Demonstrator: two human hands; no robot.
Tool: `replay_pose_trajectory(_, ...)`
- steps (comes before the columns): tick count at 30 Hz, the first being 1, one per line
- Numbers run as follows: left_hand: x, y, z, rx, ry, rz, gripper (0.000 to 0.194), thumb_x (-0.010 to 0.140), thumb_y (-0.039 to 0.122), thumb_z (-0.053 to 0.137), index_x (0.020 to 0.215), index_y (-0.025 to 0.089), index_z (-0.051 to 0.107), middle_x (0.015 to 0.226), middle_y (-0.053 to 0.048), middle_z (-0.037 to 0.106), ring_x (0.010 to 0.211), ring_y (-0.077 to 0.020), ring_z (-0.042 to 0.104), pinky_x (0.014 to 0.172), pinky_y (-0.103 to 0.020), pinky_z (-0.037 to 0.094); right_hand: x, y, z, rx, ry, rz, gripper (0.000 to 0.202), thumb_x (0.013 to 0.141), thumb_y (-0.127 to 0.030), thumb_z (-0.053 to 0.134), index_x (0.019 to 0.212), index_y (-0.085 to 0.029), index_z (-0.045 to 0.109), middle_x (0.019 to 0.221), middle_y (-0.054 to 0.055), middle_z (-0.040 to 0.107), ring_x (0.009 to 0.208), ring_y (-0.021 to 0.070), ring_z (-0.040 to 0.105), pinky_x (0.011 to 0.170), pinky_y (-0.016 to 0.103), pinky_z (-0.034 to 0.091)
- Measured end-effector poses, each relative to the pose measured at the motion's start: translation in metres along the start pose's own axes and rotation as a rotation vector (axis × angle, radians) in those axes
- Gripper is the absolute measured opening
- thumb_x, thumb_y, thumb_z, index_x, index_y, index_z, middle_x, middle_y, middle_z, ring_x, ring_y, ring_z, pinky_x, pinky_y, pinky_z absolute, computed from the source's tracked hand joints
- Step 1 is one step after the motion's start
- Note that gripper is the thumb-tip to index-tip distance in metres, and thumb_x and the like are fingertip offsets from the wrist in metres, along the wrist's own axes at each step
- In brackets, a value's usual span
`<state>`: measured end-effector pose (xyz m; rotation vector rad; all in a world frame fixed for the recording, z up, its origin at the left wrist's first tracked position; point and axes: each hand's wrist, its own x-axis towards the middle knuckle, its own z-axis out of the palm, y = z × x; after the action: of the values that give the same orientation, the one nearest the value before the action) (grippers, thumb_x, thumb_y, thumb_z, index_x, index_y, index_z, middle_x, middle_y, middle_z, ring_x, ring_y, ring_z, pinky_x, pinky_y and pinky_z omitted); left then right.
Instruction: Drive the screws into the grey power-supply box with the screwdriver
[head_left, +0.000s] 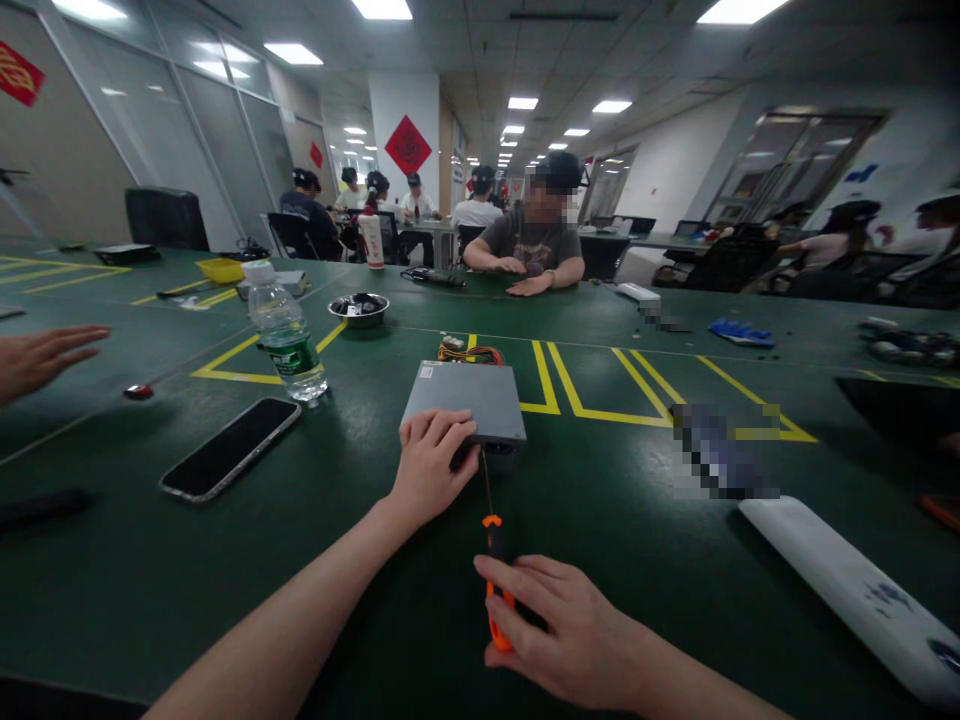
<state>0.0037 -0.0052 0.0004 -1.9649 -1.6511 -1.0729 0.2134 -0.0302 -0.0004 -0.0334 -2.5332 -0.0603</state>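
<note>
screwdriver (493,540) held up to the near side of the grey metal box (480,385)

the grey metal box lies flat on the green worktop (97,600), straight ahead of the person, with a bundle of coloured cables (480,352) behind its far edge. the left hand (435,458) is clamped on its near left part, fingers spread over the top and thumb down at the front edge, close to the screwdriver's shaft. the right hand (559,620) is closed around the orange and black handle, thumb and fingers pinching it from either side. the shaft points away from the person, toward the box's near face; whether the tip touches it is too small to tell.

to the left stand a water bottle (285,340) with a green label and, just in front of it, a dark-screened phone (231,450) lying flat. a shiny metal bowl (358,311) sits beyond the bottle, to its right. another person's hand (49,362) reaches in at the left edge. on the right lie a long white object (840,595) and, farther off, something blue (740,332). across the worktop, a person in a dark cap (532,240) rests both forearms on the surface, near a white cup (370,240).
</note>
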Motion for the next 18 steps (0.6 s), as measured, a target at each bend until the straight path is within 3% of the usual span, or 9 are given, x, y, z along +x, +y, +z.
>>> replay_pose_trajectory(4, -0.0003, -0.0005, 0.0004, -0.002, 0.010, 0.003, 0.018, 0.079, 0.026, 0.056, 0.097, 0.024, 0.057, 0.109, -0.002, 0.061, 0.101, -0.0223, 0.046, 0.085, -0.039, 0.032, 0.0030, 0.0005, -0.0051, 0.039, -0.061, 0.054, 0.026, 0.091, -0.035, 0.042, 0.102, -0.014, 0.054, 0.110, 0.018, 0.061, 0.089, 0.0200, 0.064, 0.072, 0.030, 0.053)
replay_pose_trajectory(7, -0.0005, -0.0009, 0.0006, 0.004, 0.020, -0.001, 0.018, 0.079, 0.026, 0.056, 0.097, 0.024, 0.057, 0.107, -0.004, 0.059, 0.100, -0.0221, 0.046, 0.084, -0.038, 0.032, 0.0062, 0.0004, -0.0087, 0.016, -0.106, 0.035, 0.027, 0.092, -0.031, 0.039, 0.110, -0.017, 0.052, 0.110, 0.017, 0.061, 0.087, 0.0205, 0.064, 0.073, 0.034, 0.053)
replay_pose_trajectory(12, -0.0008, -0.0006, 0.0007, 0.032, 0.032, -0.005, 0.019, 0.079, 0.027, 0.057, 0.097, 0.023, 0.058, 0.104, -0.005, 0.057, 0.097, -0.0225, 0.045, 0.083, -0.037, 0.033, 0.0002, 0.0015, -0.0026, -0.019, 0.010, 0.003, 0.017, 0.087, -0.025, 0.049, 0.096, -0.011, 0.055, 0.103, 0.017, 0.064, 0.074, 0.0172, 0.065, 0.071, 0.031, 0.053)
replay_pose_trajectory(15, -0.0004, 0.0000, 0.0001, 0.033, 0.041, 0.004, 0.017, 0.079, 0.026, 0.056, 0.096, 0.023, 0.058, 0.103, -0.005, 0.058, 0.096, -0.0218, 0.046, 0.082, -0.037, 0.033, -0.0026, 0.0018, -0.0008, 0.022, 0.021, 0.031, 0.023, 0.088, -0.032, 0.048, 0.096, -0.011, 0.054, 0.107, 0.019, 0.063, 0.085, 0.0185, 0.064, 0.075, 0.030, 0.052)
replay_pose_trajectory(18, -0.0002, 0.0003, -0.0011, 0.022, 0.029, 0.012, 0.017, 0.080, 0.026, 0.055, 0.096, 0.023, 0.057, 0.104, -0.004, 0.059, 0.097, -0.0207, 0.048, 0.083, -0.037, 0.032, -0.0002, 0.0012, -0.0038, 0.052, -0.067, 0.049, 0.030, 0.089, -0.035, 0.045, 0.108, -0.012, 0.051, 0.113, 0.019, 0.059, 0.092, 0.0209, 0.062, 0.076, 0.033, 0.052)
